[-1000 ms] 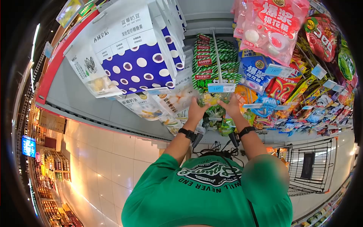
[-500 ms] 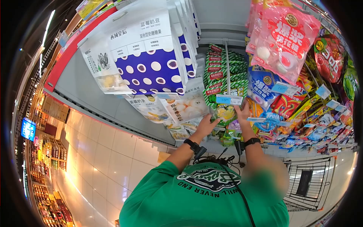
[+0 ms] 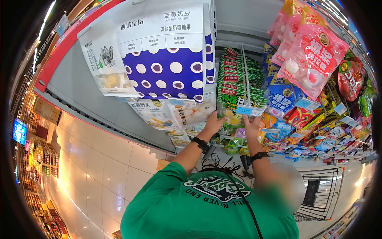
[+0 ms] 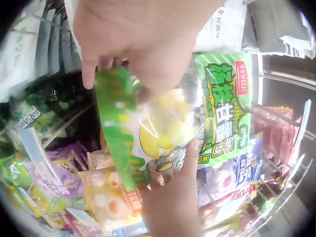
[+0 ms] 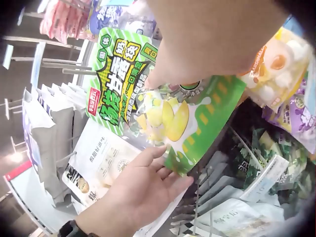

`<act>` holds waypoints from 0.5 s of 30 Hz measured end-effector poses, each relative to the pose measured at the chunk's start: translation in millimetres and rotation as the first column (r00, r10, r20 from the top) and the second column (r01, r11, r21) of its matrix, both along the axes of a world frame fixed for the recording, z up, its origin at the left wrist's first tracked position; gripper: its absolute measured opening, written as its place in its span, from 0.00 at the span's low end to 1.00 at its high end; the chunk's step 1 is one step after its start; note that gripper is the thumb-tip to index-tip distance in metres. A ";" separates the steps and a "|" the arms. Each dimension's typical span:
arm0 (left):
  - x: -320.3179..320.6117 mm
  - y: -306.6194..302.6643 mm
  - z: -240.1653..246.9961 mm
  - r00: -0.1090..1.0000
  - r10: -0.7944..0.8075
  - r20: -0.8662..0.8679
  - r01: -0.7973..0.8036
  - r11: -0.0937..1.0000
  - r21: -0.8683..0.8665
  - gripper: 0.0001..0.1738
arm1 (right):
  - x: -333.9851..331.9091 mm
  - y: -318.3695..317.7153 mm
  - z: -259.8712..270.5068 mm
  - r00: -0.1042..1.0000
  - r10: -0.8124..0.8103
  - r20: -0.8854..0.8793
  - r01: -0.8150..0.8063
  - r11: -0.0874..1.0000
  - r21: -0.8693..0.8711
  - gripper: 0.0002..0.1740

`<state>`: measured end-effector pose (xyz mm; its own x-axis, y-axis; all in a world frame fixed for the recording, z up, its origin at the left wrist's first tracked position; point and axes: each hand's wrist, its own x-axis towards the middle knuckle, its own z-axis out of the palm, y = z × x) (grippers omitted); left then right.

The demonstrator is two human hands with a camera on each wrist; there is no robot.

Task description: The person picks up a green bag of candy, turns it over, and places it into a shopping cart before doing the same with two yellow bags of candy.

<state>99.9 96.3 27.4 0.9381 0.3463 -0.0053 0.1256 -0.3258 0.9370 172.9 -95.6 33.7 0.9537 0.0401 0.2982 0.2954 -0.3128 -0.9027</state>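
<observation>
A green-and-white snack bag (image 4: pixel 224 106) with yellow fruit pictured on its clear front hangs foremost in a row of like bags (image 3: pixel 234 75) on a hook. My left hand (image 3: pixel 213 124) pinches its left edge low down, thumb on the front and fingers behind, as the left wrist view shows. On the opposite edge, my right hand (image 3: pixel 251 126) pinches the bag, its thumb (image 4: pixel 190 153) lying over the front. A blue price tag (image 3: pixel 250 110) on the hook's end covers part of the bag in the head view.
Large white-and-purple pouches (image 3: pixel 163 71) hang at left above white candy bags (image 3: pixel 195 109). Pink marshmallow bags (image 3: pixel 314 55) and blue ones (image 3: pixel 281 99) jut out at right. Metal hooks with tags stick out between them. A wire shopping cart (image 3: pixel 318 195) stands behind at right.
Half a second ago the bag's lower front tipped outward, its fruit picture plain below the tag; now it hangs back more. Both hands stay at its edges. The head view has shifted.
</observation>
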 end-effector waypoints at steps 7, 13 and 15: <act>-17.0 2.1 0.4 0.989 0.127 0.078 -0.137 0.980 0.143 0.34 | -5.5 9.8 -5.1 0.998 -0.016 0.064 0.014 0.999 0.029 0.27; -45.1 -2.2 21.0 0.966 -0.018 -0.257 0.056 0.988 0.143 0.38 | -17.1 -10.9 7.4 0.975 0.047 -0.217 -0.051 0.999 -0.011 0.35; -49.7 -3.3 45.4 0.935 -0.055 -0.351 0.123 0.977 0.174 0.37 | -26.8 -15.2 -4.0 0.994 0.030 -0.105 -0.031 0.999 -0.010 0.36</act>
